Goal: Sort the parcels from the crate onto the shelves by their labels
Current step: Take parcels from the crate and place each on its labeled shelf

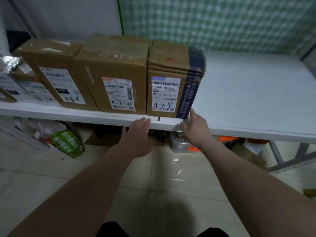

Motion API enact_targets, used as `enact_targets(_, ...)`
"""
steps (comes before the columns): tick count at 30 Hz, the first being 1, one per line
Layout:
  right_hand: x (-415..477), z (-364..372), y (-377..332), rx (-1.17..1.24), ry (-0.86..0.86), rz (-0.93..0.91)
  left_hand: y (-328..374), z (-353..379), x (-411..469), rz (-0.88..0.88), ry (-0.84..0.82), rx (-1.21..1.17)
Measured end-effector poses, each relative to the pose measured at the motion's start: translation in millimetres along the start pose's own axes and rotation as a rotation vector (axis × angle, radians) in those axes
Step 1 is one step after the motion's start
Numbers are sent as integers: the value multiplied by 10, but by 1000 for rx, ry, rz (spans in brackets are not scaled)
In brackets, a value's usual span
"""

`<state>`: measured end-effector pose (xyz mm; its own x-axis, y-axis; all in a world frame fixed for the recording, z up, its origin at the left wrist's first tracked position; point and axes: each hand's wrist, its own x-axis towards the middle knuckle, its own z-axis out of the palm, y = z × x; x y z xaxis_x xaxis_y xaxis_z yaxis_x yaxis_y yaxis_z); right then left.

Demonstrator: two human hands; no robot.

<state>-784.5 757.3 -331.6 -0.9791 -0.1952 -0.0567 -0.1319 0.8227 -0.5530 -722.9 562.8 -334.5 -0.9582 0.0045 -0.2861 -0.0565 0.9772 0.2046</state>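
1. Neither hand grips anything. The left hand (pixel 136 135) reaches the shelf (pixel 248 93) edge with straight fingers. The right hand (pixel 196 127) rests open against the lower right corner of the parcel (pixel 169 65) marked 4-3-9.
2. That parcel stands on the shelf, label forward, tight against its neighbour (pixel 112 65), probably squared up so the labels read in a row.
3. Three cardboard boxes face out, this one included. At least two smaller parcels (pixel 25 86) sit far left, blurred.

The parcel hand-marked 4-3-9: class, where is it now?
The 4-3-9 parcel stands on the white shelf, centre of the head view, rightmost in its row, against the parcel marked 4-3-24, with the right hand at its lower right corner.
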Motion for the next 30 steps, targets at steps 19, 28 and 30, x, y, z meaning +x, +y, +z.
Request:
enact_targets(19,-1484,-2127,-2382,85,-555,94,-3,-2767,-2722,-492,109,-652)
enact_targets(28,-2309,-1792,-3280,157,-515,33,-757,-2670,-4007,-699,249,-1052)
enact_targets(30,-2539,-1586,-3541,180,-465,68,-1031,-2633,-4389,-703,284,-1110)
